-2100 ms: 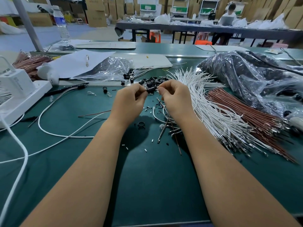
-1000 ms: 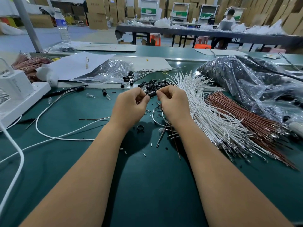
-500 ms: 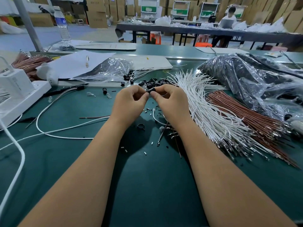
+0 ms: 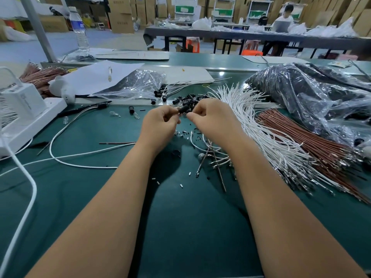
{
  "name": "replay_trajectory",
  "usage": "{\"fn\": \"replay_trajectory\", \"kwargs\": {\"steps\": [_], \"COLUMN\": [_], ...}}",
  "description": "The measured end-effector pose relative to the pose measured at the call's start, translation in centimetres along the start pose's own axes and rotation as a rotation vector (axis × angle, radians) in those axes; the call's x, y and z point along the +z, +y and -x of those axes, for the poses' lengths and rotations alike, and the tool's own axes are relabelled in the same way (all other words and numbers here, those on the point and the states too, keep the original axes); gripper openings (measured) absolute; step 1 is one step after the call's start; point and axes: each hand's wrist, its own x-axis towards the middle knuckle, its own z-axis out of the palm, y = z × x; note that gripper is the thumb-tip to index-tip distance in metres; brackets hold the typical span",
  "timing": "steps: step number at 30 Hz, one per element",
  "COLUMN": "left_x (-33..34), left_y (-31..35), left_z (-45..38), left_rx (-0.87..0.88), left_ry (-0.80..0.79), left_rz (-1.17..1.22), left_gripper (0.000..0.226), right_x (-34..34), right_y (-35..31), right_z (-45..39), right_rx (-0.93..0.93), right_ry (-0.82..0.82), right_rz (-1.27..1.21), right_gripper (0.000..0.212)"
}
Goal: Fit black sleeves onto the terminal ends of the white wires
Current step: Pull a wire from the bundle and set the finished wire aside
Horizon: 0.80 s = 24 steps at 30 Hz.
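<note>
White plastic casing of a boxy device [image 4: 22, 109] sat at the far left of the dark green bench mat [image 4: 180, 227], with a thin white cable [image 4: 80, 157] looping across the mat to its right. Farther back lay a crumpled clear plastic bag [image 4: 138, 83]. Near the middle, the left hand [image 4: 160, 125] had its fingers curled, pinching a small black cylindrical sleeve [image 4: 183, 108] at the fingertips. Just beside it, the right hand [image 4: 214, 119] was curled too, thumb and forefinger pinched together close to the sleeve; what they gripped was too small to tell. A heap of loose black sleeves [image 4: 188, 98] lay just beyond both hands. Right of them fanned a large bundle of white wires [image 4: 261, 133], then a bundle of reddish-brown wires [image 4: 313, 141].
</note>
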Motion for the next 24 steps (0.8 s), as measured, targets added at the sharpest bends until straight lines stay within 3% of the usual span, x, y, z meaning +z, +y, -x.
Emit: {"fn": "replay_trajectory", "kwargs": {"steps": [2, 6, 8, 12, 19, 24], "left_x": [0.0, 0.0, -0.1, -0.2, -0.4, -0.3], "left_y": [-0.6, -0.9, -0.8, -0.4, 0.0, 0.2], "left_z": [-0.2, -0.5, -0.4, -0.3, -0.3, -0.4], "left_rx": [-0.042, -0.074, -0.069, -0.025, 0.033, 0.019], "left_ry": [0.043, 0.103, 0.091, 0.005, -0.057, -0.111], "left_rz": [-0.029, 0.03, 0.084, 0.227, 0.364, 0.545], "left_gripper": [0.014, 0.011, 0.006, 0.014, 0.013, 0.017], "right_x": [-1.3, -3.1, -2.8, -1.3, 2.3, 2.8], "right_y": [-0.7, -1.8, -1.9, -1.2, 1.2, 1.9], "right_z": [0.3, 1.0, 1.1, 0.7, 0.0, 0.0], "right_rx": [0.006, 0.095, 0.088, 0.059, 0.067, 0.153], "right_ry": [-0.154, -0.667, -0.717, -0.615, -0.175, -0.1], "right_rz": [0.06, 0.238, 0.352, 0.304, -0.088, -0.331], "right_gripper": [0.029, 0.025, 0.026, 0.019, 0.019, 0.021]}}
